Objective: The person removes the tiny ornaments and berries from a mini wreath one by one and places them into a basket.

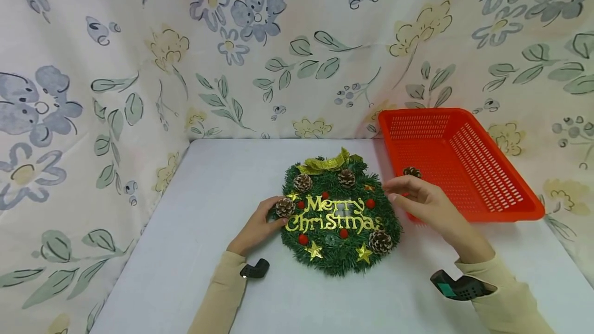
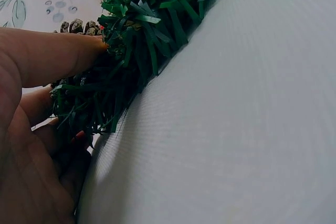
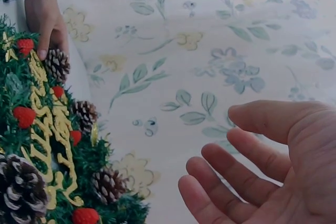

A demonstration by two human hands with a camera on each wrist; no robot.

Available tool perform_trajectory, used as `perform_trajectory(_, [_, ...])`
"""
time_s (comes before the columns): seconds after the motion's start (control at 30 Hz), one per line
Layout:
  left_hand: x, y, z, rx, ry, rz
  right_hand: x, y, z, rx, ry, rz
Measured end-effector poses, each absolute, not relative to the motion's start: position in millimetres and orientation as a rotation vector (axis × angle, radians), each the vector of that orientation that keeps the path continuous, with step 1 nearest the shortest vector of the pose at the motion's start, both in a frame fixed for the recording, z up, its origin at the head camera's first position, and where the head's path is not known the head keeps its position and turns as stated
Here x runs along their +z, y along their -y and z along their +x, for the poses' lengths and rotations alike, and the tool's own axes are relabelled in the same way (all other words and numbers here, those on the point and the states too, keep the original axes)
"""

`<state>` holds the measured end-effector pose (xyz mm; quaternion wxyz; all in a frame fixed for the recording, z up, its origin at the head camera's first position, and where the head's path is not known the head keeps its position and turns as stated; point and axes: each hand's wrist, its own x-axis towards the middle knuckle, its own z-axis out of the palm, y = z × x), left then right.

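A green tinsel wreath (image 1: 334, 264) with gold "Merry Christmas" lettering (image 1: 331, 221), red berries, gold stars and pine cones lies on the white table. My left hand (image 1: 260, 226) grips its left edge beside a pine cone (image 1: 285, 207). In the left wrist view, the thumb of the left hand (image 2: 31, 114) is over the wreath (image 2: 147, 40), with other fingers at its underside, partly hidden. My right hand (image 1: 429, 207) is by the wreath's right edge; the right wrist view shows this hand (image 3: 262, 166) palm up, fingers loosely bent, holding nothing, apart from the wreath (image 3: 79, 166).
A red perforated basket (image 1: 501, 169) stands at the right, behind my right hand. One pine cone (image 1: 412, 172) shows at its near left part. Floral cloth (image 1: 297, 45) hangs behind the white table (image 1: 209, 179) and at its left.
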<state>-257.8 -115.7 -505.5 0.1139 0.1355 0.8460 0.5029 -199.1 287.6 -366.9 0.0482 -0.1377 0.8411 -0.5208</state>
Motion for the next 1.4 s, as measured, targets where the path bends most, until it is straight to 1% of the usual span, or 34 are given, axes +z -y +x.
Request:
perform_trajectory(0.53, [-505, 116, -258, 1.459, -2.474, 0.407, -392, -282, -180, -1.62, -2.541, -0.427])
perform_trajectory(0.7, [-505, 117, -258, 1.468, -2.476, 0.397, -399, -277, -178, -1.601, -2.599, -0.477])
perform_trajectory(1.13, [-506, 117, -258, 1.478, -2.466, 0.39, -420, -279, -175, -1.6, -2.598, -0.468])
perform_trajectory(1.4, [-507, 116, -258, 1.48, -2.471, 0.394, -432, -280, -171, -1.598, -2.556, -0.404])
